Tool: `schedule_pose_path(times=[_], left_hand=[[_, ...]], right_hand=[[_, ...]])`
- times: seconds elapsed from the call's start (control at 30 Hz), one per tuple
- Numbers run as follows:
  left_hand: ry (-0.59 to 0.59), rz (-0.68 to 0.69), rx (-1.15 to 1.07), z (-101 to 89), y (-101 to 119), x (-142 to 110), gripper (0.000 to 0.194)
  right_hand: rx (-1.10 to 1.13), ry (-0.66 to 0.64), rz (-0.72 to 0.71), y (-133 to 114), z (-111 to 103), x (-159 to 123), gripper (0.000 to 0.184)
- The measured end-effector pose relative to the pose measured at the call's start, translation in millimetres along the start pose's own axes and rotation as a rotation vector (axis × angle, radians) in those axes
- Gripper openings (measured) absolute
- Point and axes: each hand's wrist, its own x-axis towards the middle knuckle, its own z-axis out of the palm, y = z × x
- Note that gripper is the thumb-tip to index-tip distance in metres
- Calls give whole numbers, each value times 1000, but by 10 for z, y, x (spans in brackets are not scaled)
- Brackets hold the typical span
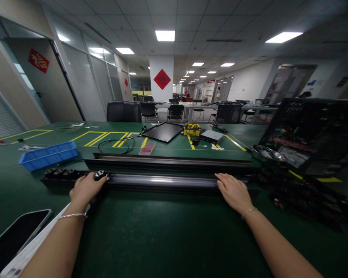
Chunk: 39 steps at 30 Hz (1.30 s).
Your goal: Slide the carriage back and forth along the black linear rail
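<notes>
A long black rail (162, 189) lies crosswise on the table in front of me, with a shiny grey metal tube (162, 180) along its top. My left hand (86, 188) is closed round the rail's left part, its thumb beside a black-and-white toothed end piece (100, 175). Several dark blocks (59, 172) sit on the rail left of that hand. Over the right end of the tube, my right hand (233, 191) has its fingers curled; its thumb is hidden. A second long black rail (174, 161) lies parallel, just behind.
A blue bin (49, 155) stands at left; a phone (19, 231) lies on papers near my left forearm. A dark open case (313, 135), a metal bowl (268, 153) and dark parts crowd the right. Behind lie a cable (116, 146), black panel (164, 132), yellow box (192, 129) and grey box (212, 136).
</notes>
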Motion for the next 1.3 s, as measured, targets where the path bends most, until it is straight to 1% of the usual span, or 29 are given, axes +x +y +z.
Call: schedule_pose_path(times=[0.23, 0.43, 0.67, 0.83, 1.0, 1.3], left_hand=[[-19, -21, 15, -23, 29, -13, 65], [2, -6, 13, -25, 28, -14, 62], [-13, -32, 16, -55, 70, -74, 60], [11, -16, 8, -72, 80, -94, 57], [-1, -7, 13, -91, 86, -90, 58], [-1, 26, 51, -45, 43, -47, 60]], right_hand=[[8, -2, -6, 4, 2, 3, 47], [-5, -7, -14, 10, 6, 0, 47], [-3, -1, -14, 5, 3, 1, 47], [-11, 0, -17, 15, 12, 1, 47], [-5, -7, -10, 7, 4, 7, 47], [-5, -12, -16, 10, 2, 6, 48]])
